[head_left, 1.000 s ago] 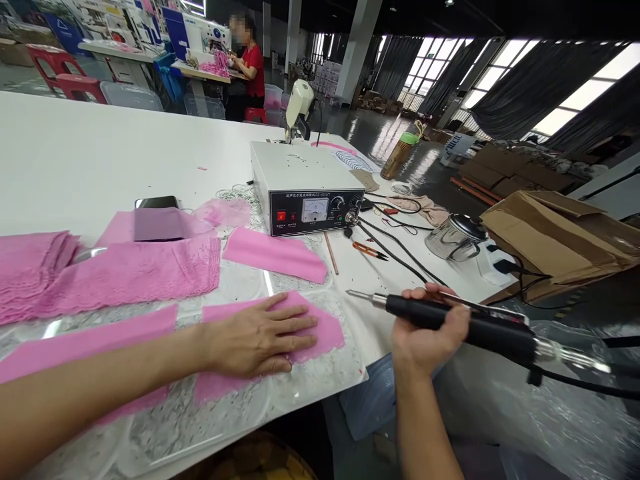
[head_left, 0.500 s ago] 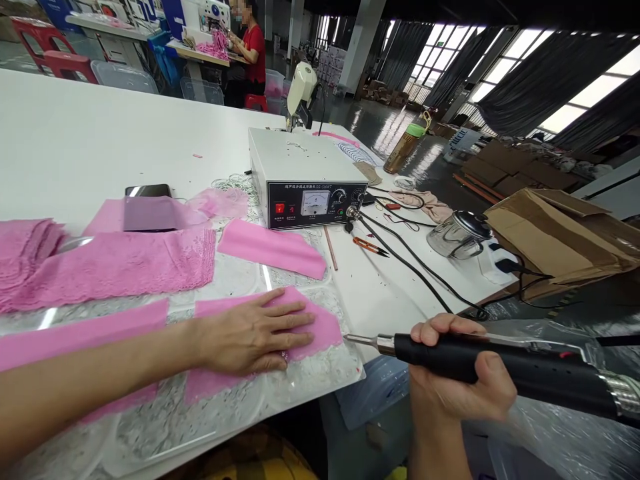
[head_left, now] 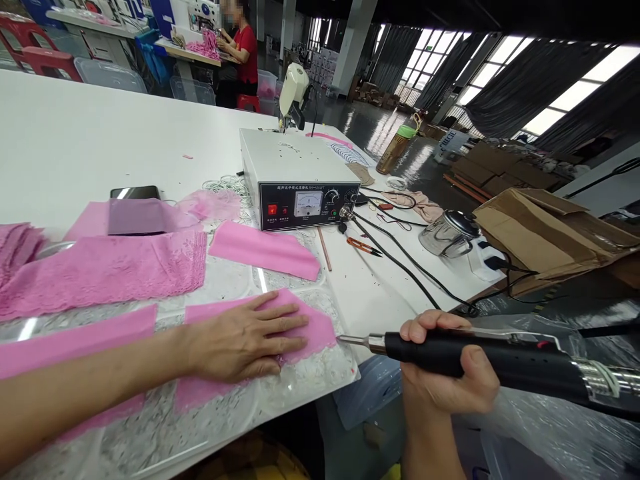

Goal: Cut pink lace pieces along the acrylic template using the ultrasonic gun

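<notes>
Fingers [head_left: 295, 325] of my left hand [head_left: 240, 343] lie flat and spread on the pink lace piece [head_left: 310, 327], pressing it onto the clear plastic sheet [head_left: 310, 380] at the near table edge. Right hand [head_left: 445, 373] is wrapped tight round the black handheld tool [head_left: 480, 357], thumb on top, fingers curled under. Tool's long axis runs approx. level, left-right; its metal tip [head_left: 353, 341] points left, at the lace's right edge, just beside it; can't tell if it touches. Tool's rear end w/ cable runs off the right of the frame, cut off. The lace lies in front of the white control box [head_left: 295, 177], nearer me. Box's panel text is too small to read. Just in front of the box: a folded pink piece [head_left: 265, 250]. Left of the box: more pink lace [head_left: 110, 270] and a dark phone [head_left: 135, 193], partly covered. Right of the box: black cables [head_left: 400, 263], small snips [head_left: 365, 247], a glass kettle [head_left: 447, 235], a cardboard box [head_left: 545, 233]. Surface is a big white table [head_left: 75, 147]. Behind the box, far off, a person in red [head_left: 245, 47] sits at a sewing station; dark curtains, bright windows beyond.
</notes>
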